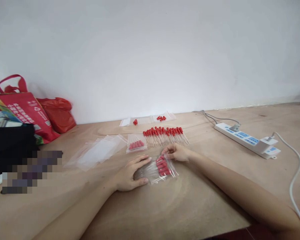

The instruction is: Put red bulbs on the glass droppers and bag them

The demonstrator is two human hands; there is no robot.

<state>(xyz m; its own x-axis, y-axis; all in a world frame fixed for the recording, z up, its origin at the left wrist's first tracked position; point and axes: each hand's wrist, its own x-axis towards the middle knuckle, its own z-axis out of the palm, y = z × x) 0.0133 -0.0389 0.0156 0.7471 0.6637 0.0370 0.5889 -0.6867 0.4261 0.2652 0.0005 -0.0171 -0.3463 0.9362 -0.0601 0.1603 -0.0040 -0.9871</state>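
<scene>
A clear zip bag [153, 173] lies on the table in front of me, with several red-bulbed droppers [163, 166] inside, their thin pale stems pointing left. My left hand [130, 174] rests at the bag's left end, thumb and fingers spread apart on either side of it. At the upper right corner of the bag, my right hand [176, 152] has its fingers pinched on the edge by the opening. Just beyond is another bag [137, 146] of red-bulbed droppers. A row of loose droppers [165, 131] lies behind my right hand, bulbs toward the wall.
Flat clear bags [100, 150] are fanned out on the left. Near the wall lie more bags [145, 120] and loose red bulbs [161, 118]. A white power strip [247, 140] with a cable [296, 176] occupies the right; red bags [56, 115] and black cloth [12, 146] stand left.
</scene>
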